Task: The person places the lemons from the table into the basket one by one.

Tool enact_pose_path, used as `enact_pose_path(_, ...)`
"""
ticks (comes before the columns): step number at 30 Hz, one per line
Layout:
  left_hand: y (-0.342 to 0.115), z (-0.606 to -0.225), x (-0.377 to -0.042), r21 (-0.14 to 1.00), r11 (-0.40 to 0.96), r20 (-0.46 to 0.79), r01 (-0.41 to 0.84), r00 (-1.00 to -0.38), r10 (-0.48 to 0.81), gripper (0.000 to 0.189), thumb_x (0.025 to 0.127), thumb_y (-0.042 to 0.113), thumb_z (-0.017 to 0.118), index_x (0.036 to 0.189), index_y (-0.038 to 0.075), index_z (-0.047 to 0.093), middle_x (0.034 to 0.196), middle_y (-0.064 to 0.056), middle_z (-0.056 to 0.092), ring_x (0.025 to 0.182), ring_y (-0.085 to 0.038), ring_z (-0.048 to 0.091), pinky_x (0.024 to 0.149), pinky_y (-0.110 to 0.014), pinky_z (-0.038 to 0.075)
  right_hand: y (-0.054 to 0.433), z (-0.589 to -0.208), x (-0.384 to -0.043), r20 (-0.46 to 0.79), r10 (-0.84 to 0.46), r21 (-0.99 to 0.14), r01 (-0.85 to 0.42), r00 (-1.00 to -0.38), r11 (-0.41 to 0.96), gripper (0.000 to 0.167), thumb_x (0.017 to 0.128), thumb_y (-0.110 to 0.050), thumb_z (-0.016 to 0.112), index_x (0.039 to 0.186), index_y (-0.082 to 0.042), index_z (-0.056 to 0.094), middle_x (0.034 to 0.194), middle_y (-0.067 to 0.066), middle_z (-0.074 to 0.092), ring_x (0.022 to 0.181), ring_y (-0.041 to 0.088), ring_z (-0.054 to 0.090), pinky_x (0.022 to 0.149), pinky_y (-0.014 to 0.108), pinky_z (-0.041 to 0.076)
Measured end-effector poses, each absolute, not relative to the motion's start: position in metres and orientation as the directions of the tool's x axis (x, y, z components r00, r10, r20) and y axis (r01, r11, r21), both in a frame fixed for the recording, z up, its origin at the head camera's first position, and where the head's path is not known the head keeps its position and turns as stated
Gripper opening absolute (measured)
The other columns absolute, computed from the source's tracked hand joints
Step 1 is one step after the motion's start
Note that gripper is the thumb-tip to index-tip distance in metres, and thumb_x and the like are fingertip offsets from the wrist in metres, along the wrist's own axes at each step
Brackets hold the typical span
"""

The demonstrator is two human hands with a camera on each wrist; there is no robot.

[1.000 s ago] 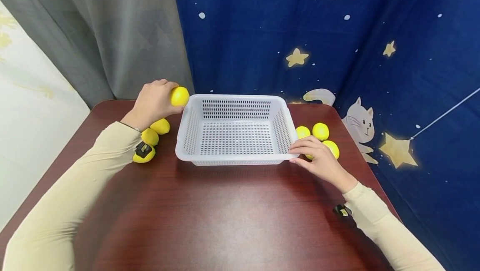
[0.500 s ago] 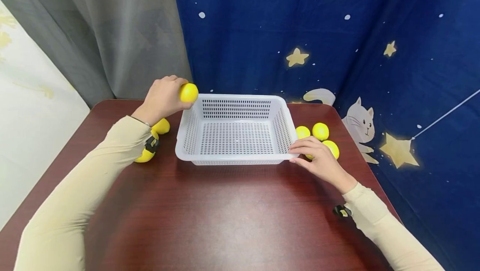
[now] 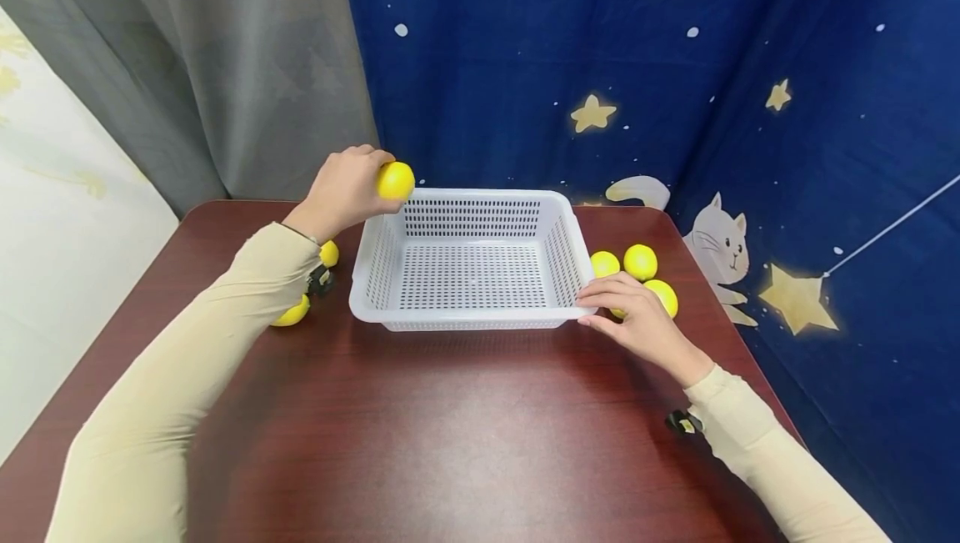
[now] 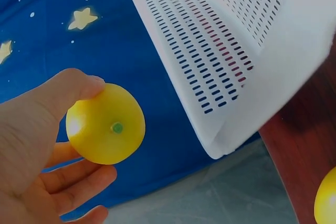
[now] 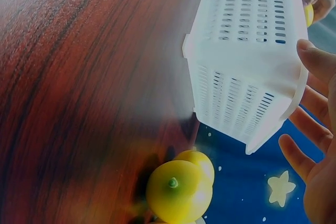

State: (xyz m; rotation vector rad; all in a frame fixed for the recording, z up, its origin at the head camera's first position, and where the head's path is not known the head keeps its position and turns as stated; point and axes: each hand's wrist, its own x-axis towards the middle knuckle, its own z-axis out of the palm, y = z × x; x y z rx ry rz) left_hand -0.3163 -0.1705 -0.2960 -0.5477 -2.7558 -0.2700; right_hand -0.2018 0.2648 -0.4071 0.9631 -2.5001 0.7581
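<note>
A yellow lemon (image 3: 396, 182) is held by my left hand (image 3: 345, 190) above the back left corner of a white perforated plastic basket (image 3: 472, 314). In the left wrist view, the thumb lies on one side of the lemon (image 4: 107, 129) and the fingers on the other, apart from the basket wall (image 4: 226, 124). At the basket's front right corner, my right hand (image 3: 637, 322) pinches the rim, thumb outside, as the right wrist view shows. The basket holds nothing visible.
Left of the basket, lemons (image 3: 292, 312) lie on the dark red table (image 3: 465, 426), partly hidden by the left sleeve. Several more lemons (image 3: 641, 262) lie by the right hand, one mostly covered by it. A blue starry curtain (image 3: 510, 67) hangs behind the table.
My left hand has moved right and slightly up with the lemon, from beside the basket to over its back left corner. The right hand and basket have stayed put.
</note>
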Motion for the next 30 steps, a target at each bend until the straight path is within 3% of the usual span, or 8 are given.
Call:
enact_pose_path(19, -0.131, -0.293, -0.328, 0.116, 0.89, 0.276, 0.44, -0.875, 0.397, 0.058, 0.078, 0.034, 0.074, 0.126, 0.004, 0.062, 0.117, -0.016, 0.066, 0.097, -0.032, 0.058, 0.09, -0.048, 0.05, 0.265, -0.406, -0.201, 0.498, -0.499, -0.348, -0.691, -0.709, 0.634, 0.033, 0.073, -0.02, 0.087, 0.105, -0.017, 0.078, 0.11, -0.002, 0.074, 0.106, 0.014, 0.06, 0.095, 0.013, 0.04)
enact_pose_path(30, -0.11, -0.299, -0.334, 0.098, 0.869, 0.246, 0.484, -0.858, 0.451, 0.061, 0.077, 0.04, 0.074, 0.126, 0.006, 0.062, 0.118, -0.013, 0.067, 0.095, -0.029, 0.06, 0.084, -0.043, 0.052, 0.263, -0.406, -0.2, 0.513, -0.496, -0.35, -0.698, -0.701, 0.625, 0.033, 0.072, -0.018, 0.088, 0.103, -0.016, 0.078, 0.109, -0.002, 0.075, 0.104, 0.016, 0.061, 0.095, 0.012, 0.039)
